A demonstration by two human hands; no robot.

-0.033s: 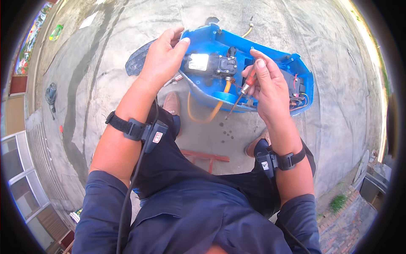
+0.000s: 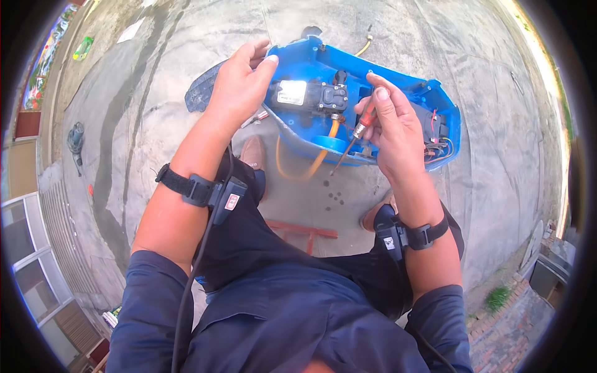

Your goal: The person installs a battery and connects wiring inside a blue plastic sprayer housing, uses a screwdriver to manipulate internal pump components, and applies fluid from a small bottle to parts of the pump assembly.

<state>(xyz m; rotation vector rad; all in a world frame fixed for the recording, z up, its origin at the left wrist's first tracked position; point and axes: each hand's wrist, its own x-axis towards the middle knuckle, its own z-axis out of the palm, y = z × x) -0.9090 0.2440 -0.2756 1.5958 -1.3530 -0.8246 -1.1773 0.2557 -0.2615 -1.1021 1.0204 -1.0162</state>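
Note:
A blue plastic housing [image 2: 345, 59], its inside facing up, lies beyond my feet. Its left rim is held by my left hand [image 2: 242, 84], thumb on the edge and fingers curled behind. Over the housing's right half, my right hand [image 2: 398, 127] grips a screwdriver [image 2: 369, 114] with a red handle, its thin shaft slanting down to the near left. The tip hangs in front of the housing's near edge. Inside sits a black pump motor [image 2: 314, 95] with a white label. An orange tube [image 2: 318, 163] loops out from it. Loose wires [image 2: 440, 148] show at the right end.
Close to my left wrist lies a small red-and-silver tool [image 2: 255, 117]. A dark blue curved piece [image 2: 200, 88] is behind my left hand. A yellow hose end [image 2: 365, 45] lies beyond the housing, a dark power tool [image 2: 76, 147] far left. A reddish frame [image 2: 305, 229] stands between my legs.

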